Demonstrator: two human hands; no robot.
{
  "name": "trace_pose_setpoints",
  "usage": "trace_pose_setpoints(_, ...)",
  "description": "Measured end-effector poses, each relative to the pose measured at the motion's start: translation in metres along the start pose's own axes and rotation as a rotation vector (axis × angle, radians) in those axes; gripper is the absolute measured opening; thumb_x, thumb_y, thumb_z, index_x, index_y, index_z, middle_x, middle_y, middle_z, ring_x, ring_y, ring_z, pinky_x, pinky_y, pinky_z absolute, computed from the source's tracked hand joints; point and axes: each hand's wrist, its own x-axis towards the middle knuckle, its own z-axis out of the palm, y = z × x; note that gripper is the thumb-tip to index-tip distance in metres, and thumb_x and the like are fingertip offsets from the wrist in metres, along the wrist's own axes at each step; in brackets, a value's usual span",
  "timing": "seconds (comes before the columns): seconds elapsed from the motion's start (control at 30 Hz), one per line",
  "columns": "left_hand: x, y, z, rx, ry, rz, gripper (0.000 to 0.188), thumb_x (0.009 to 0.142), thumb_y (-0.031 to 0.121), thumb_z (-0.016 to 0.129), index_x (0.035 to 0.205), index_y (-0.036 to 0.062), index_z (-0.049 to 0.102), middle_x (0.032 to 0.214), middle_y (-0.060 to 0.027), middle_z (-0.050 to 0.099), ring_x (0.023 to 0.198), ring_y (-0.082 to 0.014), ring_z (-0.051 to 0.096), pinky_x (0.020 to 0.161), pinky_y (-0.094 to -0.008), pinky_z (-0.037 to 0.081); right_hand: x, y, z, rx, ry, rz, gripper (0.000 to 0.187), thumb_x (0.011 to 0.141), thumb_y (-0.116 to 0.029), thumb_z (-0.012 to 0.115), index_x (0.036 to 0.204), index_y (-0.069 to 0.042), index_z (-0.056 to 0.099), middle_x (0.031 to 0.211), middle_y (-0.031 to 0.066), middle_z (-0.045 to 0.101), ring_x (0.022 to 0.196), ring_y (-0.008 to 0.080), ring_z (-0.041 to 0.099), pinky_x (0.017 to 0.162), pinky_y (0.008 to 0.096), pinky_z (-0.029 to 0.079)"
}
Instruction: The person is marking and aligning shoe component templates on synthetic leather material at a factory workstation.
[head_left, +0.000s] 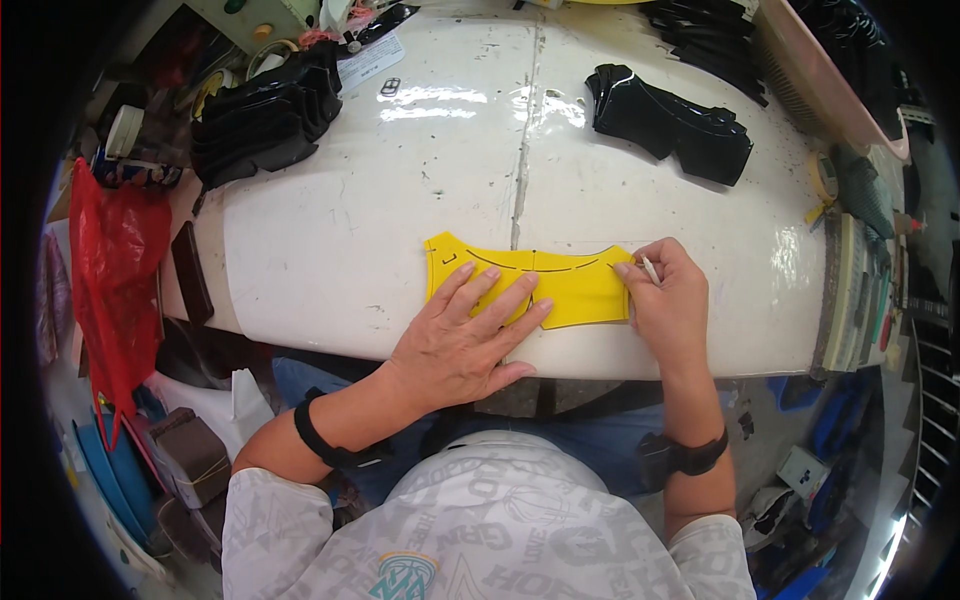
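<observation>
Lying by the near edge of the tabletop (350, 230), a yellow template (587, 297) sits beneath the spread left hand (458, 335). At its right end, the curled right hand (674, 302) pinches a slim pale tool (651, 270).

The yellow sheet (590, 300) is looking smooth and dull. Far right, the black pieces (675, 125) are shining. The white table (350, 230) is gleaming. Left, the red plastic bag (120, 270) is looking crinkly.
</observation>
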Motion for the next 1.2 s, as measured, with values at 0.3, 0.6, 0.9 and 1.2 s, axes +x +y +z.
trace_pose_setpoints(0.3,0.003,0.002,-0.002,0.015,0.036,0.001,0.062,0.091,0.054,0.066,0.143,0.0207,0.061,0.156,-0.0068,0.048,0.135,-0.034,0.043,0.12,-0.0511,0.033,-0.004,0.004,0.004,-0.08,0.099,-0.127,0.017,0.089,-0.014,0.078,0.095,-0.002,0.066,0.08,0.0183,0.074,0.07,0.0305,0.072,0.064,0.0371,0.053)
trace_pose_setpoints(0.6,0.003,0.003,-0.005,0.014,0.054,-0.004,0.063,0.088,0.051,0.069,0.142,0.02,0.062,0.154,-0.0079,0.05,0.133,-0.0347,0.046,0.118,-0.0515,0.035,-0.009,0.0,0.007,-0.068,0.148,-0.143,0.017,0.089,-0.016,0.078,0.097,-0.004,0.068,0.081,0.0172,0.075,0.071,0.0309,0.073,0.064,0.0385,0.054)
trace_pose_setpoints(0.9,0.003,0.015,-0.001,-0.003,0.056,-0.052,0.066,0.085,0.041,0.073,0.144,0.0155,0.059,0.154,-0.0122,0.049,0.137,-0.0373,0.046,0.119,-0.0516,0.034,-0.008,0.0,0.005,-0.088,0.132,-0.143,0.016,0.089,-0.016,0.077,0.094,-0.004,0.069,0.078,0.017,0.073,0.068,0.0311,0.071,0.064,0.0387,0.053)
trace_pose_setpoints(1.2,-0.006,0.011,0.008,-0.022,0.168,-0.039,0.062,0.088,0.042,0.071,0.142,0.0141,0.061,0.151,-0.0143,0.051,0.139,-0.0368,0.046,0.12,-0.0502,0.032,-0.012,-0.011,-0.001,-0.126,0.09,-0.151,0.023,0.086,-0.011,0.08,0.099,0.0,0.064,0.075,0.0105,0.067,0.062,0.016,0.061,0.06,0.0325,0.049)
